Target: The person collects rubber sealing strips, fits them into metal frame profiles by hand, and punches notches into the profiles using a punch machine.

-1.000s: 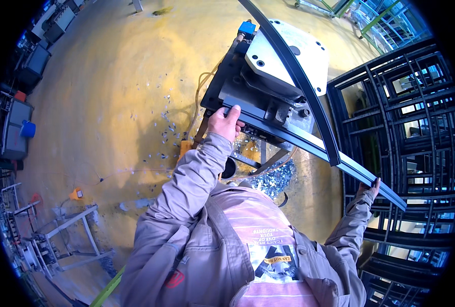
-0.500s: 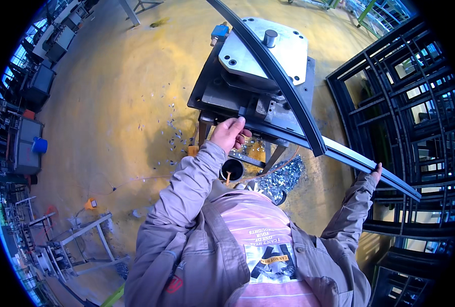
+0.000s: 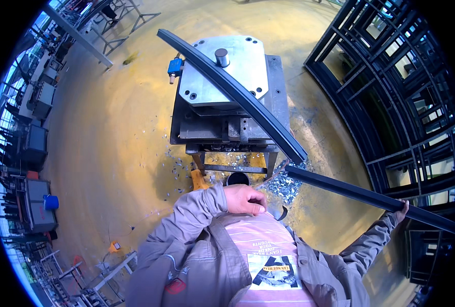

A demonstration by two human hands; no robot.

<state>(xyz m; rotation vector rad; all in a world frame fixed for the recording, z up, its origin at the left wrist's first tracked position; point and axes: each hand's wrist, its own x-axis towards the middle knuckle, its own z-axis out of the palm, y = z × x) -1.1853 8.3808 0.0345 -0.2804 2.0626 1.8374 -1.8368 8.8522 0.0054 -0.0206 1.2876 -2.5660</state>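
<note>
Left hand (image 3: 245,199) withdrawn; right hand (image 3: 403,210) grips bar (image 3: 365,196).

Metal workshop: steel press machine (image 3: 227,97), stacked black frames (image 3: 391,92), metal shavings (image 3: 283,184) on floor.

The long dark bar (image 3: 370,197) hides most of the right hand (image 3: 403,209).

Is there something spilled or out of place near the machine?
Yes. Small metal scraps lie scattered on the yellow floor under and beside the machine. Another dark bar rests slanted across the machine top, overhanging its edges.
</note>
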